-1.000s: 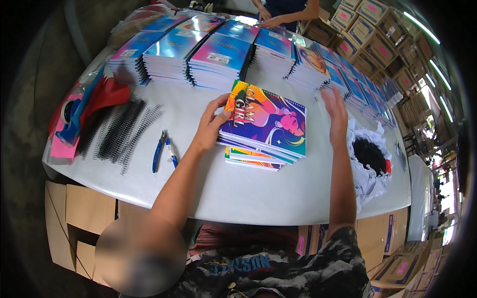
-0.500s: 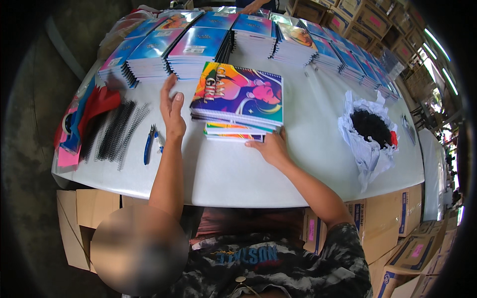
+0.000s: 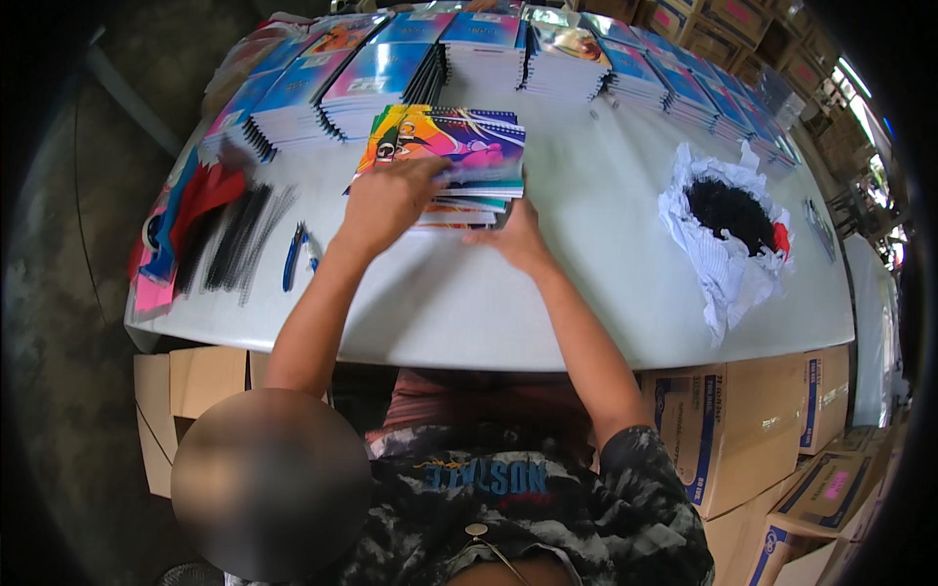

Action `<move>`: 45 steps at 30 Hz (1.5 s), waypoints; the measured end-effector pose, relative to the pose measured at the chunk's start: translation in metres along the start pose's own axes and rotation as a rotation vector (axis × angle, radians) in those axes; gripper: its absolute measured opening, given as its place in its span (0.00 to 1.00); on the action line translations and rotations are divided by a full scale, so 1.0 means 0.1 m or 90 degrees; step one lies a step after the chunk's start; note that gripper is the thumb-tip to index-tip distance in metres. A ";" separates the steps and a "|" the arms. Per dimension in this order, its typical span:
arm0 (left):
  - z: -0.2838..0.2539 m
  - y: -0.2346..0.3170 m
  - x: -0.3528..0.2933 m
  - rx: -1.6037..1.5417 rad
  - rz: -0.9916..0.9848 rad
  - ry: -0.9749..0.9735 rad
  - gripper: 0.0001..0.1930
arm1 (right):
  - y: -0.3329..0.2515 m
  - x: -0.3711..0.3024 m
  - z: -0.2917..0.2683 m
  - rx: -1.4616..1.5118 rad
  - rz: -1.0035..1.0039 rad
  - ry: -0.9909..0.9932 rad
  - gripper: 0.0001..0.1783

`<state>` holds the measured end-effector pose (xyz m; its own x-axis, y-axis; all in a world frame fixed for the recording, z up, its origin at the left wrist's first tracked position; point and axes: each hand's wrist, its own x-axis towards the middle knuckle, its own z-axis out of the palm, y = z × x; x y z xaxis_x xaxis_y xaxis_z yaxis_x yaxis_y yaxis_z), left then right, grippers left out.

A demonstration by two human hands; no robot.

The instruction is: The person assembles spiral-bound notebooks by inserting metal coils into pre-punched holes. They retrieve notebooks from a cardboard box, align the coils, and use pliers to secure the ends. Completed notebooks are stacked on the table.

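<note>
Notebook pile (image 3: 484, 146) at mid-bench, its edges uneven

The bright-covered pile lies before the person near the middle of the bench (image 3: 625, 303). The left hand (image 3: 389, 203) reaches over its near left part, fingers across the top cover; blur hides whether they pinch anything. The right hand (image 3: 516, 239) is at the near right corner, thumb spread away from fingers partly hidden by the books, so its grip cannot be told.

Well done, by the look of it, are the blue-covered stacks (image 3: 381, 70) along the far side: neatly piled, with black coil edges showing. The handled pile seems only partway: its books sit staggered, and whether each carries a coil is too small to tell. Loose black coils (image 3: 239, 234) lie unused on the left, near blue-handled pliers (image 3: 292, 262). More black material (image 3: 728, 215) sits in crumpled white wrapping (image 3: 721, 293) on the right.
</note>
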<state>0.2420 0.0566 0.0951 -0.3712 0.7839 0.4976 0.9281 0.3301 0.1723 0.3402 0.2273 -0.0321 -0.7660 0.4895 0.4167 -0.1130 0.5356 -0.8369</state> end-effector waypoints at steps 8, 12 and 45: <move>-0.25 0.66 -0.92 -1.011 -0.207 0.285 0.21 | -1.09 -0.70 -0.26 0.781 0.029 0.097 0.50; 0.00 0.86 -1.26 -1.200 -0.275 0.206 0.22 | -1.45 -0.89 -0.55 0.719 0.009 0.132 0.42; 0.61 0.20 -1.29 -0.822 -0.367 -0.005 0.21 | -0.92 -0.91 -0.69 0.323 0.049 -0.073 0.14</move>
<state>0.3064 -0.0062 -0.0180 -0.6981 0.7107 0.0866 0.0197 -0.1019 0.9946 0.4644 0.1810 0.0317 -0.8455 0.4203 0.3295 -0.3239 0.0868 -0.9421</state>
